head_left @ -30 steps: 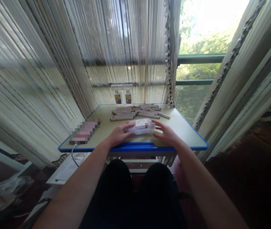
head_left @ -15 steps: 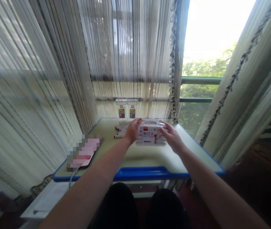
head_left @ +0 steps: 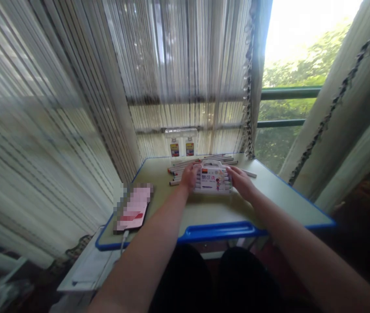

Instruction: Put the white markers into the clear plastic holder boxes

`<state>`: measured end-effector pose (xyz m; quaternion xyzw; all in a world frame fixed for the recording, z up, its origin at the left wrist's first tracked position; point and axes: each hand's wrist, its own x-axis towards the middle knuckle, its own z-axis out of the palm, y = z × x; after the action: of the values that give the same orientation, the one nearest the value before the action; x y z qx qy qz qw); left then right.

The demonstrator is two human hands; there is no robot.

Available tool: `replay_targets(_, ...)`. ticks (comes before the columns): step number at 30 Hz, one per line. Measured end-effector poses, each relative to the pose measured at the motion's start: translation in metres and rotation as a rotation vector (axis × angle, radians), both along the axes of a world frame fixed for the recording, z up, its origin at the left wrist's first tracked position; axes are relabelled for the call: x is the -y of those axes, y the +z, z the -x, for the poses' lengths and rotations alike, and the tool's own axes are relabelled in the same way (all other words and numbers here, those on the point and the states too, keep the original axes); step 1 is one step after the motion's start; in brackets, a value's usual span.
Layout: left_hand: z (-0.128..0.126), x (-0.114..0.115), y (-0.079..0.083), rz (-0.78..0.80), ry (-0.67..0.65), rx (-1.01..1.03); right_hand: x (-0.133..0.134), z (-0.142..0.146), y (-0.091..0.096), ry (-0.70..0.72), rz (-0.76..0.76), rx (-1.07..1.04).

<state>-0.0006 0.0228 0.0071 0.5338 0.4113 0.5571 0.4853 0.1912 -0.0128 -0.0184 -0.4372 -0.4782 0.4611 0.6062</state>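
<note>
Between my two hands is a clear plastic marker case [head_left: 213, 180] with a white printed label and a carry handle on top; marker pens show inside it. My left hand [head_left: 190, 177] grips the case's left end, and my right hand [head_left: 239, 180] closes round its right end. Several loose marker pens [head_left: 180, 167] lie on the table behind the case, their caps pointing left. One more white pen [head_left: 250, 174] sticks out beyond my right hand. The undersides of the case and some fingertips are hidden.
The pale table [head_left: 168, 208] has a blue edge and a blue front groove [head_left: 220, 231]. A pink, blurred device [head_left: 135, 208] with a white cable lies at its left. Clear packaging with two labelled bottle shapes [head_left: 181, 143] stands at the back. Curtains [head_left: 191, 65] hang behind.
The view has shifted, so the table sits further right. Both hands still hold the case, now seen more from above and nearer the loose pens. My right fingers have moved toward the case's side.
</note>
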Motion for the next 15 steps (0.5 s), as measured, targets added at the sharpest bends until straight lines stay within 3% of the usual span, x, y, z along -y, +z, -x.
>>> replay_targets(6,-0.0058,0.0034,-0.0057,0.039,0.008,0.052,0.0002,-0.0039,-0.0078,0.135,0.099,-0.096)
replay_targets(15,-0.0059,0.0049,-0.0067,0.059,0.069,0.092,0.006,0.0024,-0.0027,0.138,0.101,-0.127)
